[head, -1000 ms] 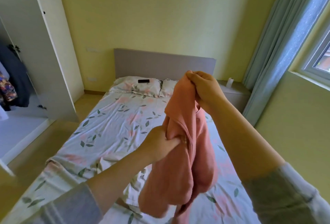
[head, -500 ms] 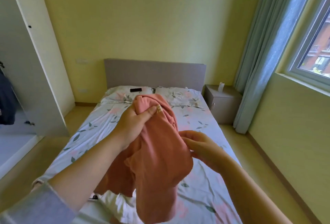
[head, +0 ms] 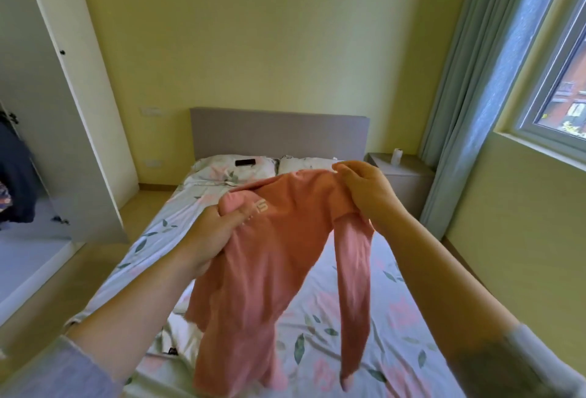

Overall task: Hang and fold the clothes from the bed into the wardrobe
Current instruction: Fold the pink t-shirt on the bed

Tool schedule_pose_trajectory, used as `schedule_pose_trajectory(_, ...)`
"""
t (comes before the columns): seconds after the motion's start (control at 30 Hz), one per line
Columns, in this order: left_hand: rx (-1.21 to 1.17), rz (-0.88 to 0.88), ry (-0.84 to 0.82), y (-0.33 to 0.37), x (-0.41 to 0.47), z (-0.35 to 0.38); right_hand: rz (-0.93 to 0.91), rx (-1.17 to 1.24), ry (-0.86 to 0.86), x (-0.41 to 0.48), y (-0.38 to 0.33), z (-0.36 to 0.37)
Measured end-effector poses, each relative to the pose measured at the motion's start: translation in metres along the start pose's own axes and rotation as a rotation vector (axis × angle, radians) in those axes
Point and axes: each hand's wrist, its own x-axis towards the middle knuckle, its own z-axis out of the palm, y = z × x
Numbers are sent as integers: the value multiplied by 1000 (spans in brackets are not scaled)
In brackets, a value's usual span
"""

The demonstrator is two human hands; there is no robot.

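Head view: left hand (head: 215,239), right hand (head: 367,194), 2 grips pinching 1 pink shirt (head: 285,258).

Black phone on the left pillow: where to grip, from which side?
Pinch the flat black rectangular phone across its long edges, coming straight down from above. It lies flat on the soft floral pillow, which should give beneath the pinch.

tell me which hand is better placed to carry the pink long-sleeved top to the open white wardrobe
Probably the left hand: it grips the pink long-sleeved top on the side nearest the open white wardrobe; the right hand pinches the far shoulder.
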Motion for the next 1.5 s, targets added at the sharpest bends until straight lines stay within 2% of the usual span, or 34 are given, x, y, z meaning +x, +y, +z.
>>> schedule_pose_trajectory(0.1,-244,-23,23,11,2,7,109,-82,-92,-6,9,9)
schedule_pose_trajectory(0.17,-361,-2,3,22,2,11,149,-5,-145,-22,25,14)
schedule_pose_trajectory(0.27,-403,61,5,32,3,16,241,160,-252,-50,49,20)
schedule_pose_trajectory(0.43,-498,132,71,47,-1,26,363,204,-356,-83,76,24)
schedule_pose_trajectory(0.53,-539,133,87,57,-2,32,383,295,-482,-94,81,27)
schedule_pose_trajectory(0.63,-493,149,37,61,-2,30,271,361,-406,-95,76,31)
schedule_pose_trajectory(0.77,-394,156,41,59,4,18,104,321,-341,-86,50,25)
schedule_pose_trajectory(0.87,-89,198,-2,53,9,5,54,371,-290,-74,24,20)
schedule_pose_trajectory(0.93,129,157,-30,43,2,2,38,412,-199,-62,10,20)
schedule_pose_trajectory(0.97,166,111,-52,36,-5,2,26,392,-148,-56,4,22)
schedule_pose_trajectory(1.07,79,-35,-139,11,-28,7,-5,219,-9,-42,-7,29)
schedule_pose_trajectory(1.17,104,-21,-209,-4,-47,9,-6,104,26,-35,-13,33)
schedule_pose_trajectory(1.33,267,166,-230,-5,-66,17,174,465,120,-23,-27,32)
schedule_pose_trajectory(1.5,292,101,-170,-13,-64,34,184,593,179,-16,-53,26)
